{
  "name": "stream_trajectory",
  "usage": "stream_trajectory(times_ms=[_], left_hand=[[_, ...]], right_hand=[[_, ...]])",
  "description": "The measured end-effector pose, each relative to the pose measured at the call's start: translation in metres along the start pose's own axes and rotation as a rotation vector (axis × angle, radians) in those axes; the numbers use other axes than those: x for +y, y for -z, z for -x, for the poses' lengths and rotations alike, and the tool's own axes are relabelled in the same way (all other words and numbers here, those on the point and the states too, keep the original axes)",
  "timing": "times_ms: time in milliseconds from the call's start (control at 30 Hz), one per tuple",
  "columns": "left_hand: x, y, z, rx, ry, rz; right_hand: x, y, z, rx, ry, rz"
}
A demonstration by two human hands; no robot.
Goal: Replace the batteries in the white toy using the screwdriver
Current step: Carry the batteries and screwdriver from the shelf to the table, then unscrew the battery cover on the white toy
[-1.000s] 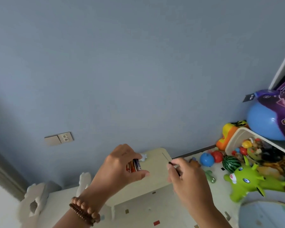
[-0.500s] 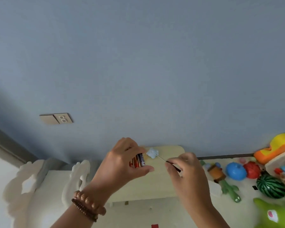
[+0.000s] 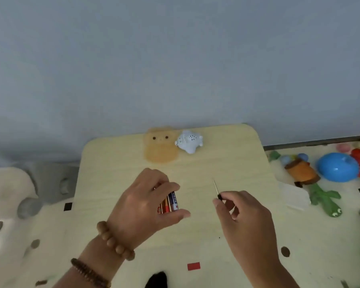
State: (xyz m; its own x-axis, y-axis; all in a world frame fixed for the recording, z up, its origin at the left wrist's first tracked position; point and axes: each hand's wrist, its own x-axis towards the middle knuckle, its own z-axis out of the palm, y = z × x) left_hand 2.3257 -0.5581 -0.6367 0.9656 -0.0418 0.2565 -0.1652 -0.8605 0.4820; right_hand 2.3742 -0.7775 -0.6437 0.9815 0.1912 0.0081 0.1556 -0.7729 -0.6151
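Both hands hover over the pale wooden worktop, and each is occupied. I see the left hand curled round a small bundle of red-and-blue cylindrical batteries, thumb below and fingers above. The right hand pinches the dark handle of a thin metal-shafted screwdriver between thumb and fingertips.

The small white plastic animal-shaped toy lies untouched at the worktop's far edge, close to the wall. A flat orange bear-faced piece sits just beside it on its left. Both hands are well apart from the toy on its near side, and the gap between them lines up almost straight with it. The toy's longer axis seems to run roughly left to right, across my reach and not towards me. The screwdriver's tip points away from me and slightly left, towards the toy.

I judge the left hand a little nearer, but it is full. It would need to put the batteries down near the toy before it could steady it.
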Motion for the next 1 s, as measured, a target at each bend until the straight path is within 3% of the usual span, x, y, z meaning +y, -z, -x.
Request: stream_trajectory(times_ms=[133, 300, 567, 833, 1000], left_hand=[[-0.066, -0.099, 0.024, -0.073, -0.008, -0.041], [-0.115, -0.158, 0.034, -0.106, 0.033, -0.028], [-0.127, -0.17, 0.038, -0.158, 0.063, 0.035], [-0.126, -0.157, 0.033, -0.255, 0.069, 0.105], [-0.133, -0.171, 0.042, -0.161, -0.034, -0.007]], right_hand=[[0.063, -0.085, -0.007, -0.017, -0.012, 0.094], [0.105, -0.144, -0.013, -0.011, -0.022, 0.133], [0.112, -0.163, -0.014, 0.13, 0.036, 0.247], [0.097, -0.163, -0.013, 0.083, 0.01, 0.339], [0.113, -0.182, -0.013, 0.24, 0.051, 0.298]])
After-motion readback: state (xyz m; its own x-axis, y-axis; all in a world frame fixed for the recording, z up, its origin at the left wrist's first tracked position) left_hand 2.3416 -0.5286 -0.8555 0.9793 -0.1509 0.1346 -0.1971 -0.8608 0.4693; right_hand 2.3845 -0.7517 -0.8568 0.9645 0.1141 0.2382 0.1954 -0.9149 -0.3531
